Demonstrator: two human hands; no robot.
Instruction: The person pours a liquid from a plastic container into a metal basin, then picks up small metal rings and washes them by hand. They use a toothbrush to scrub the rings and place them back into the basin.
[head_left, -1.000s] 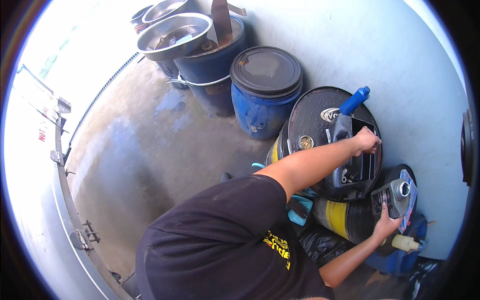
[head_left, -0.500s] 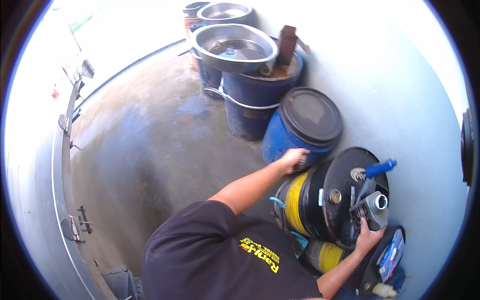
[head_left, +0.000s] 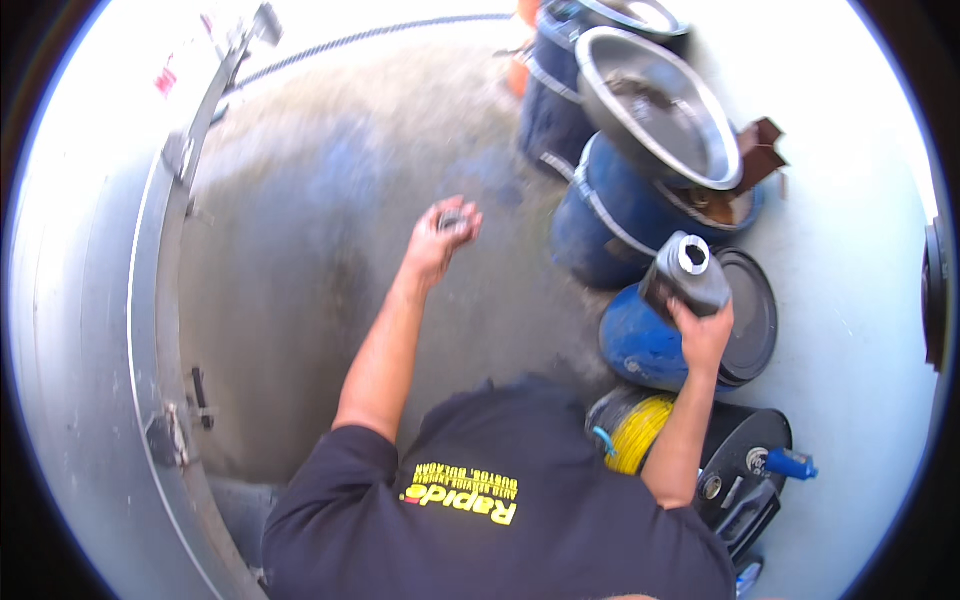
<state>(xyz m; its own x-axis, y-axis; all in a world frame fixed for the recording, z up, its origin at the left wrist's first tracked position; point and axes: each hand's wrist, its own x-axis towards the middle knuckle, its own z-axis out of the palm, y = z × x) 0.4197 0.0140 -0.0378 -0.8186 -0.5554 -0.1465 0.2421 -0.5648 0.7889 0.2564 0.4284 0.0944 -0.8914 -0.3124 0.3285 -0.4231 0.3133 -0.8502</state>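
Observation:
My right hand (head_left: 703,332) grips a grey plastic bottle (head_left: 682,280) around its lower part. The bottle's uncapped mouth has a white rim and faces up, above the blue drum with a black lid (head_left: 748,310). Out to the left, over the concrete floor, my left hand (head_left: 437,243) is turned palm up with curled fingers. A small, dark, round piece like a cap (head_left: 452,217) lies in it; blur hides its details.
Beyond the bottle, a metal basin (head_left: 690,125) sits tilted on a larger blue drum (head_left: 610,215). A black drum (head_left: 760,430) with a blue handle (head_left: 790,464) lies near my right forearm. Yellow wrap (head_left: 640,432) circles a drum there. A metal door (head_left: 150,330) stands left, a pale wall (head_left: 850,300) right.
My right hand has carried the bottle forward from above the black drum to the blue drum. My left hand has swung left, away from the drums. The view has turned as well.

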